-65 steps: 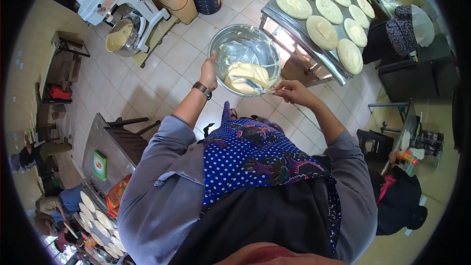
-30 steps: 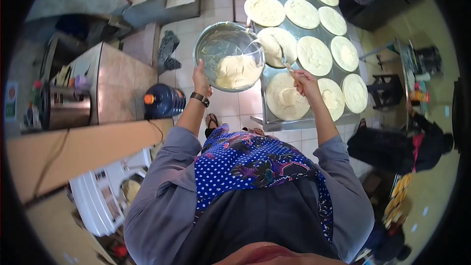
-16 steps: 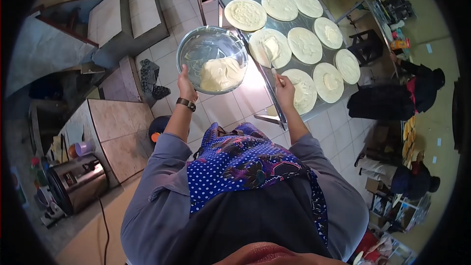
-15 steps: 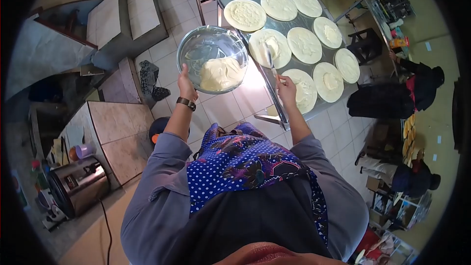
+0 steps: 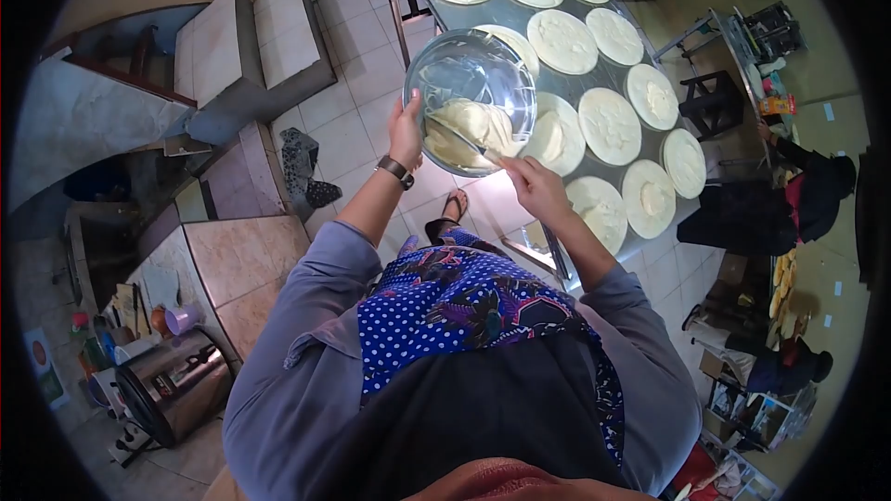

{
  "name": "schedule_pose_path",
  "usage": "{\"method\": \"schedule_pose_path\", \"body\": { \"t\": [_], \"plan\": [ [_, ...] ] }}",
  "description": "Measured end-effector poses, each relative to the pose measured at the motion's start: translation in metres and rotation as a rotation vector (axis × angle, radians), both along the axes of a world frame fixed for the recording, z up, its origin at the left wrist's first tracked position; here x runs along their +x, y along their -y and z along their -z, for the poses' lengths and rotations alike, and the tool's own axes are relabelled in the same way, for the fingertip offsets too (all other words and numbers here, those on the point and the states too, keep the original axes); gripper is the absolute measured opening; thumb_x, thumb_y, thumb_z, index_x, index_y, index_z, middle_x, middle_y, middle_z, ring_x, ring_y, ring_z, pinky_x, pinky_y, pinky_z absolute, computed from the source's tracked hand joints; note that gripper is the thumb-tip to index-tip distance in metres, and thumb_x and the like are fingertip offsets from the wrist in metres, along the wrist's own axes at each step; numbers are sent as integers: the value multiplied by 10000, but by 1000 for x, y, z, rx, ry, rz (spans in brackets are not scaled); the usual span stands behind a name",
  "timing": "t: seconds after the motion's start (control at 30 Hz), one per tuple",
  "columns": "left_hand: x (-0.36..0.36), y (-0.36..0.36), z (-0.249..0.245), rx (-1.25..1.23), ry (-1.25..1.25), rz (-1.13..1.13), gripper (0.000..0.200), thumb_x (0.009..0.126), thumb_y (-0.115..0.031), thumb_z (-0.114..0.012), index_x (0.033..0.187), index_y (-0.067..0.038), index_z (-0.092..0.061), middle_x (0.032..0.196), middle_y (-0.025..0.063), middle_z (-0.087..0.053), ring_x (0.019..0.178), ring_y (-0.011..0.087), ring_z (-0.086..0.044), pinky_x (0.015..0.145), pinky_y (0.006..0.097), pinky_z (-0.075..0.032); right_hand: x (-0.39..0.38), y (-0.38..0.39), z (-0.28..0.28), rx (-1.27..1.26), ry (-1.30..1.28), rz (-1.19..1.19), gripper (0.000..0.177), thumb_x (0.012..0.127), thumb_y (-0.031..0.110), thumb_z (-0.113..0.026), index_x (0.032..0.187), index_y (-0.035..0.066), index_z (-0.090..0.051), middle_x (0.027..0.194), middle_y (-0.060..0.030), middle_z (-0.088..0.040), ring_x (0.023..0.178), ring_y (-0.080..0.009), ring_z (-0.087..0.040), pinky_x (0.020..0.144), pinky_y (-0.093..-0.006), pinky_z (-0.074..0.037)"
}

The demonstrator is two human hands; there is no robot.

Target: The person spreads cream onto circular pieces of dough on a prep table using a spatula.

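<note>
My left hand (image 5: 406, 135) grips the left rim of a clear bowl (image 5: 471, 65), which is held up over the near left edge of the metal table. Pale, thick cream (image 5: 478, 121) lies in the lower part of the bowl. My right hand (image 5: 535, 187) is closed round the handle of a spatula (image 5: 455, 136), whose blade is down in the cream. Round flat dough discs (image 5: 610, 126) lie in rows on the table. A disc (image 5: 557, 134) just right of the bowl bears a dollop of cream and is partly covered by the bowl.
Two people (image 5: 803, 190) (image 5: 775, 357) stand at the right beside a side table. Tiled steps (image 5: 218, 46) rise at the upper left. A tiled counter (image 5: 246, 269) and a shiny metal cylinder (image 5: 181, 385) are at the left. A black stool (image 5: 713, 102) stands beyond the table.
The bowl has moved right, over the table's edge, with my left hand. My right hand has brought the spatula from a disc into the bowl's cream. A sandaled foot now shows below.
</note>
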State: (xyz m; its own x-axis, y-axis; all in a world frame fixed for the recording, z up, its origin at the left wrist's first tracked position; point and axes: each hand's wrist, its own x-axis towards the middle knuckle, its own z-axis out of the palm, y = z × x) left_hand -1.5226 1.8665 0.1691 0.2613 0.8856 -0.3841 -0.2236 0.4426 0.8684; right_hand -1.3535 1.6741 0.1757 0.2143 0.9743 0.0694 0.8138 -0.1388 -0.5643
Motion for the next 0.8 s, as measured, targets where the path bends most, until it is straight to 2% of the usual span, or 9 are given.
{"method": "schedule_pose_path", "body": {
  "t": [0.1, 0.13, 0.17, 0.27, 0.3, 0.4, 0.53, 0.67, 0.8],
  "plan": [
    [16, -33, 8, -30, -46, -42, 546, 950, -364, -556, 1332, 10, -450, 1311, 142, -522, 1218, 241, -461, 1032, 368, -334, 11, -17, 13, 106, -151, -68, 232, 886, 140, -606, 1112, 129, -659, 858, -118, -641, 737, -288, -632, 638, -361, -497],
    [23, -45, 8, -12, 3, -38, 547, 951, -360, -554, 1336, 13, -443, 1313, 150, -518, 1218, 246, -463, 1031, 369, -336, 13, -23, 9, 48, -269, -59, 225, 909, 132, -588, 1124, 103, -649, 807, -90, -638, 674, -215, -616, 601, -332, -476],
    [30, -55, 7, -1, 50, -39, 548, 952, -356, -552, 1339, 15, -436, 1314, 157, -515, 1217, 251, -465, 1029, 370, -338, 20, -31, 8, 47, -272, -55, 225, 909, 132, -588, 1124, 103, -649, 807, -90, -638, 674, -215, -616, 601, -332, -476],
    [51, -73, -2, 23, 35, 27, 562, 953, -358, -546, 1352, 17, -416, 1329, 168, -500, 1211, 255, -471, 1029, 369, -342, 35, -49, 8, -305, -1098, 111, 179, 966, 129, -509, 1101, 69, -609, 715, -14, -549, 539, -65, -468, 459, -202, -351],
    [59, -80, -3, 28, 33, 50, 562, 953, -358, -546, 1352, 17, -416, 1329, 168, -500, 1211, 255, -471, 1029, 369, -342, 43, -54, 6, -288, -1104, 127, 179, 966, 129, -509, 1101, 69, -609, 715, -14, -549, 539, -65, -468, 459, -202, -351],
    [79, -97, 6, 46, -62, 120, 541, 961, -359, -530, 1345, 7, -422, 1318, 161, -511, 1197, 249, -486, 1009, 369, -368, 57, -59, -6, -446, -1616, 291, 188, 967, 168, -491, 1128, 70, -488, 702, -59, -529, 425, -60, -361, 341, -205, -221],
    [122, -123, 26, -118, 194, 327, 525, 964, -381, -521, 1328, -11, -439, 1302, 148, -523, 1187, 241, -496, 994, 365, -395, 67, -41, 14, -266, -1957, 336, 197, 953, 183, -518, 1126, 92, -498, 733, -103, -539, 418, -83, -387, 336, -198, -248],
    [176, -147, 57, -159, 183, 453, 546, 962, -402, -518, 1331, -11, -420, 1319, 153, -500, 1191, 253, -495, 1013, 391, -397, 89, -4, 14, 117, -1847, 613, 254, 917, 202, -566, 1145, 107, -510, 747, -104, -556, 422, -100, -425, 325, -214, -304],
    [213, -163, 48, -178, 158, 580, 557, 965, -397, -507, 1337, 4, -400, 1304, 153, -500, 1188, 261, -497, 1014, 420, -402, 106, 34, 14, 315, -1219, 1178, 194, 926, 184, -546, 1104, 119, -586, 692, -47, -586, 459, -111, -474, 380, -223, -338]
  ]
}}
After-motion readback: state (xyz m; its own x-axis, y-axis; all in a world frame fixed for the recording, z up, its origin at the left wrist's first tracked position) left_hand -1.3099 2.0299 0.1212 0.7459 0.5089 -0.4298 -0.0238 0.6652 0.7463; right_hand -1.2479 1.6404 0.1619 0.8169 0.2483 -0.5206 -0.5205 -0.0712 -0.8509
